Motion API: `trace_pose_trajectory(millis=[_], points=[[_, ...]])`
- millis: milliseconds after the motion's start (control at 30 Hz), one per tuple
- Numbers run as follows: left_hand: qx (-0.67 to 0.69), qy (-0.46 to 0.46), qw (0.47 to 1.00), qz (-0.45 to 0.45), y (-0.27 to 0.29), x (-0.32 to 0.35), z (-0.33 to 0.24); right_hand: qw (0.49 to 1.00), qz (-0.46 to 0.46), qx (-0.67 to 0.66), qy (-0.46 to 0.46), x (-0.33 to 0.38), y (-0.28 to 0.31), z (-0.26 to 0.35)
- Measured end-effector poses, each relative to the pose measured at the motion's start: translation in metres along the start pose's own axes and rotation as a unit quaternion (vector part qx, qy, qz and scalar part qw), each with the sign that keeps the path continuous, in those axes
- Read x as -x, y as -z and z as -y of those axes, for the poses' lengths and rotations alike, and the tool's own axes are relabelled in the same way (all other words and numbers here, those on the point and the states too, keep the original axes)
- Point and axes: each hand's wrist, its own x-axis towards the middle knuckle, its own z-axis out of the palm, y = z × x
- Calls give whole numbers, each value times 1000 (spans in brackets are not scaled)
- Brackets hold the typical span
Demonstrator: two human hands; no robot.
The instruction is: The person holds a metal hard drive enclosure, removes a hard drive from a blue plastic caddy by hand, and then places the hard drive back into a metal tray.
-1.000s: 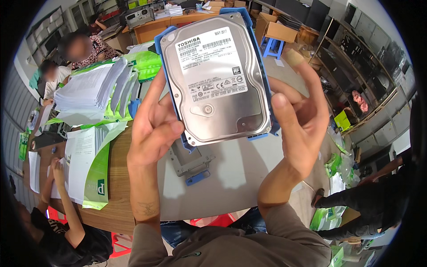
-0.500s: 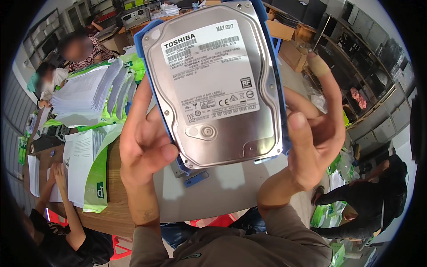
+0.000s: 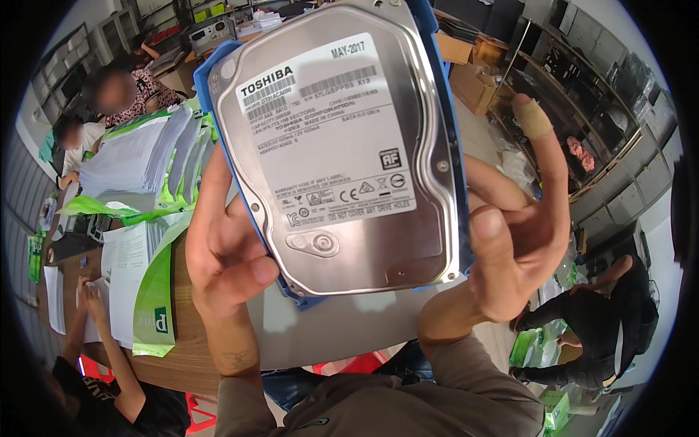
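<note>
A silver hard drive (image 3: 349,251) in a blue plastic caddy (image 3: 220,109) fills the middle of the view, its white label (image 3: 328,131) turned toward me. My left hand (image 3: 229,247) grips the lower left edge, thumb at the front corner and fingers behind. On the right edge my right hand (image 3: 517,240) presses with its thumb, other fingers partly behind the drive. One finger of that hand, wrapped in a tan bandage (image 3: 537,120), points up away from the drive. The drive is tilted slightly, above the grey tabletop (image 3: 328,328).
Left, a wooden table (image 3: 191,320) bears paper stacks (image 3: 135,160) with green wrappers (image 3: 154,306). Several people sit along it, one with hands (image 3: 89,295) near the papers. A person in black (image 3: 604,313) bends at the right. Behind stand a metal rack (image 3: 575,109) and cardboard boxes (image 3: 473,87).
The drive has come slightly closer, lower and to the left, still in both hands. A small blue piece on the grey tabletop is now hidden behind it.
</note>
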Motion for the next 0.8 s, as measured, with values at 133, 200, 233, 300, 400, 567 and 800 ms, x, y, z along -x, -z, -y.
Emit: trace_pose_trajectory(millis=[133, 200, 233, 300, 400, 567, 800], points=[[-9, 23, 1000, -1, 1, 0, -2, 1000, -9, -21, 0, -1, 0, 1], [3, 17, 1000, 11, 1, -1, 1, 1000, -8, -19, -2, -1, 1, 1], [6, 14, 1000, 15, 0, -2, 1, 1000, -7, -25, -6, -1, 1, 0], [-2, 5, 998, -55, -13, -3, 2, 999, -5, -33, -10, -1, 1, 0], [-27, -23, 995, -91, -19, -5, 8, 999, -3, -38, -6, -2, 1, 0], [-18, 9, 999, -41, -15, -5, 1, 998, 4, -44, -47, -2, 2, -1], [-6, -13, 993, 119, 6, -5, 8, 993, -54, -94, -43, -6, -12, -3]])
